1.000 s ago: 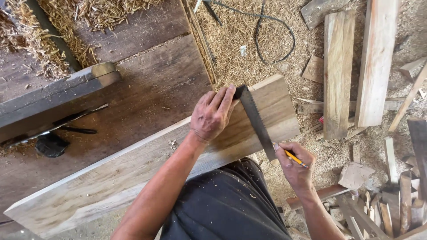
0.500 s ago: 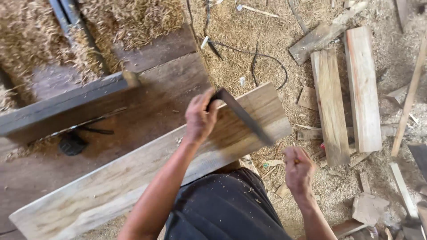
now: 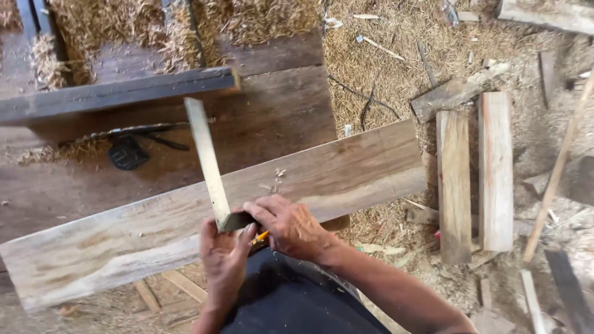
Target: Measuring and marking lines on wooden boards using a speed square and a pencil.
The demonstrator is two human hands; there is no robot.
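both hands meet at six o'clock: left hand (image 3: 224, 260) and right hand (image 3: 291, 227) grip the try square (image 3: 210, 170); a yellow pencil (image 3: 262, 236) shows between them. its blade crosses the plank (image 3: 346, 173) toward eleven o'clock, workbench (image 3: 272, 117) beyond; loose boards (image 3: 473, 179) at three o'clock.

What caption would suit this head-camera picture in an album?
Both hands, left and right, grip a metal try square at the near edge of a long pale wooden plank.

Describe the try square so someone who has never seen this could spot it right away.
Find the long pale plank lying across the dark workbench. At its near edge both hands meet; the try square rises from there, a thin pale metal blade crossing the plank, unlike the wooden offcuts around.
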